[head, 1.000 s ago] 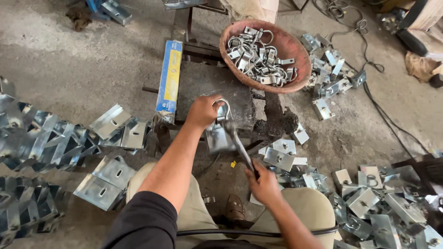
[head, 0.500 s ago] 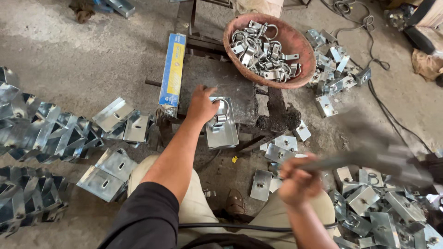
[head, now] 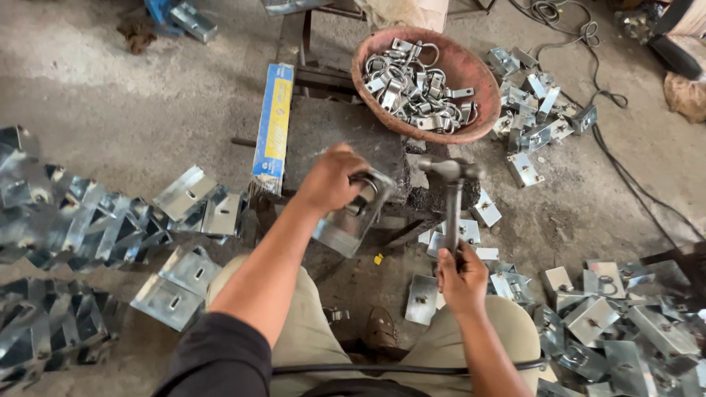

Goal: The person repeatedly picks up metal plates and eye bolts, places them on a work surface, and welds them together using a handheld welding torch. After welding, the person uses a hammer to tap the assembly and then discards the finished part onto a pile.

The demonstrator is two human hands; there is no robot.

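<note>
Hands: left hand (head: 332, 179) clamps metal bracket (head: 351, 220) on steel block (head: 334, 140) | right hand (head: 461, 277) grips hammer (head: 451, 198)

Dark steel work block (head: 334, 140): top open toward 10 o'clock. Long blue-and-yellow carton (head: 273, 126) hems 9 o'clock; round red-brown basin of metal clamps (head: 482, 77) blocks 1 o'clock. Bare concrete floor (head: 110, 95), 10 o'clock, passable. Galvanised bracket heaps (head: 66, 220) crowd 8 o'clock.

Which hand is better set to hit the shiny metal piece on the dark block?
Probably the right hand. It grips the hammer by its handle, head raised beside the block. The left hand is busy pinning the metal plate with its ring at the block's edge.
</note>
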